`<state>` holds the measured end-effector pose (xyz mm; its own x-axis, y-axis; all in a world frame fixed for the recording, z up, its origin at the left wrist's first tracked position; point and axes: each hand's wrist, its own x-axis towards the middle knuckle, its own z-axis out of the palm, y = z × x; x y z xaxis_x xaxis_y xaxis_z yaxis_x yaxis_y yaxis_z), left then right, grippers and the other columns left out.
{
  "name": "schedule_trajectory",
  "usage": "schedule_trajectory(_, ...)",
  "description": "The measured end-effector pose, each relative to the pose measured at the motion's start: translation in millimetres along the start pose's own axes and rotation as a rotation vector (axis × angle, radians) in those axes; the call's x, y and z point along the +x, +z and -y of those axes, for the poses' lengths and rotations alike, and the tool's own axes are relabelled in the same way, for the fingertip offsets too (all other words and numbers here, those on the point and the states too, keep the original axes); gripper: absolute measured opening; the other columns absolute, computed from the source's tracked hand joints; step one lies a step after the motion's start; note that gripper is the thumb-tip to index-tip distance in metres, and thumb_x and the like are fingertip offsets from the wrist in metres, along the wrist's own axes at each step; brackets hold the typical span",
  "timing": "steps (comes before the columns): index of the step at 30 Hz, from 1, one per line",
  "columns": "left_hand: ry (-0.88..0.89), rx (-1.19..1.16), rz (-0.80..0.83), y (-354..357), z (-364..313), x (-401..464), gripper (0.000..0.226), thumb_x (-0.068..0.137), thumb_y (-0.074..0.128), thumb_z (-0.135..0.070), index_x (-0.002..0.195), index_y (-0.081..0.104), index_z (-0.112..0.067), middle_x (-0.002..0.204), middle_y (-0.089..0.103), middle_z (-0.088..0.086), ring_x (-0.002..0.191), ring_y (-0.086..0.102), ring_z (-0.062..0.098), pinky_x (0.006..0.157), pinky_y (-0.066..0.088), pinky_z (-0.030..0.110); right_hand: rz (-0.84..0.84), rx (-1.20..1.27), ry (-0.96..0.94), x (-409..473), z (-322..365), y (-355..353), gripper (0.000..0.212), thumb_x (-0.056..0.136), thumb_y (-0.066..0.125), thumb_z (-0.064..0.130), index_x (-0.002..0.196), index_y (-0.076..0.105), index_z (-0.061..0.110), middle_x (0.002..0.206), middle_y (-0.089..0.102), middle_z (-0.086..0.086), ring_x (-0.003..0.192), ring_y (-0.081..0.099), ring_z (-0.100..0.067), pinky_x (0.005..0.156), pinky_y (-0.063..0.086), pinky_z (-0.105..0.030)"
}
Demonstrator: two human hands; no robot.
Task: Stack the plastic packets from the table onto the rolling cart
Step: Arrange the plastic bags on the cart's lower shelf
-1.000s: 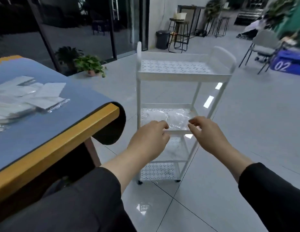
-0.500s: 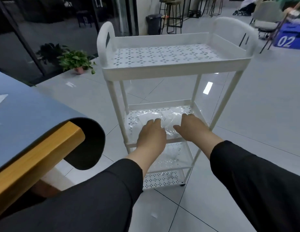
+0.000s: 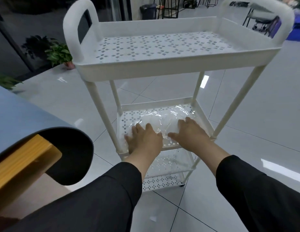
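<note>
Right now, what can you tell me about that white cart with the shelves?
The cart looks like white plastic: three perforated tiers on slim posts, with a looped handle at each end of the top tray. It stands upright on the tiled floor beside the table. Clear plastic packets lie on its middle tier, where the left hand and right hand press flat on them.

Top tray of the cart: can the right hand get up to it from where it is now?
Probably yes. The right hand lies flat on the plastic packets on the middle shelf, near its open front edge. It would need to draw back from under the top tray first, then lift.
</note>
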<state>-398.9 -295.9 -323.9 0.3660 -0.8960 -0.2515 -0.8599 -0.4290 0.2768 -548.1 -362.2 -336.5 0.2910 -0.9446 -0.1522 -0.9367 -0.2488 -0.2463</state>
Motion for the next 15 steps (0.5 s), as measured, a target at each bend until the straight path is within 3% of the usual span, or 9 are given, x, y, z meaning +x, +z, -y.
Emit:
schedule_trajectory(5, 0.058, -0.332, -0.015, -3, -1, 0, 0.055, 0.102, 0.038, -0.046, 0.152, 0.034, -0.022, 0.154, 0.042, 0.001, 0.137, 0.044, 0.030, 0.110, 0.040, 0.050, 0.068, 0.150, -0.127, -2, 5, -10, 0.049, 0.103, 0.046, 0.032, 0.149, 0.040, 0.017, 0.151, 0.045, -0.003, 0.135, 0.047, -0.024, 0.097, 0.039, -0.031)
schedule_trajectory(8, 0.025, -0.362, -0.030, -2, 4, -1, 0.061, 0.104, 0.038, -0.045, 0.158, 0.021, -0.024, 0.169, 0.015, 0.002, 0.153, 0.021, 0.029, 0.120, 0.030, 0.052, -0.058, 0.305, -0.076, 6, 8, -19, 0.041, 0.107, 0.039, 0.028, 0.146, 0.046, 0.018, 0.144, 0.054, -0.009, 0.129, 0.053, -0.028, 0.101, 0.039, -0.031)
schedule_trajectory(10, 0.007, -0.263, -0.031, -2, 6, -3, 0.070, 0.103, 0.042, -0.051, 0.160, 0.015, -0.022, 0.170, 0.002, 0.008, 0.156, 0.006, 0.030, 0.125, 0.017, 0.049, -0.132, 0.310, 0.052, 18, 5, -24, 0.046, 0.107, 0.036, 0.038, 0.147, 0.045, 0.016, 0.147, 0.050, -0.013, 0.131, 0.050, -0.031, 0.104, 0.039, -0.036)
schedule_trajectory(12, -0.004, -0.223, -0.010, -1, 7, -2, 0.083, 0.097, 0.049, -0.062, 0.160, 0.013, -0.021, 0.170, 0.002, 0.011, 0.156, 0.001, 0.030, 0.126, 0.009, 0.047, -0.032, 0.212, 0.177, 28, 2, -26, 0.069, 0.102, 0.030, 0.060, 0.152, 0.035, 0.013, 0.152, 0.042, -0.015, 0.137, 0.043, -0.034, 0.106, 0.039, -0.042)
schedule_trajectory(15, 0.023, -0.174, 0.003, 3, 6, 4, 0.093, 0.090, 0.057, -0.066, 0.160, 0.016, -0.020, 0.169, 0.011, 0.009, 0.156, 0.002, 0.028, 0.127, 0.006, 0.046, 0.091, 0.038, 0.177, 36, 4, -23, 0.096, 0.090, 0.031, 0.079, 0.157, 0.020, 0.011, 0.157, 0.032, -0.020, 0.143, 0.033, -0.036, 0.113, 0.035, -0.049)
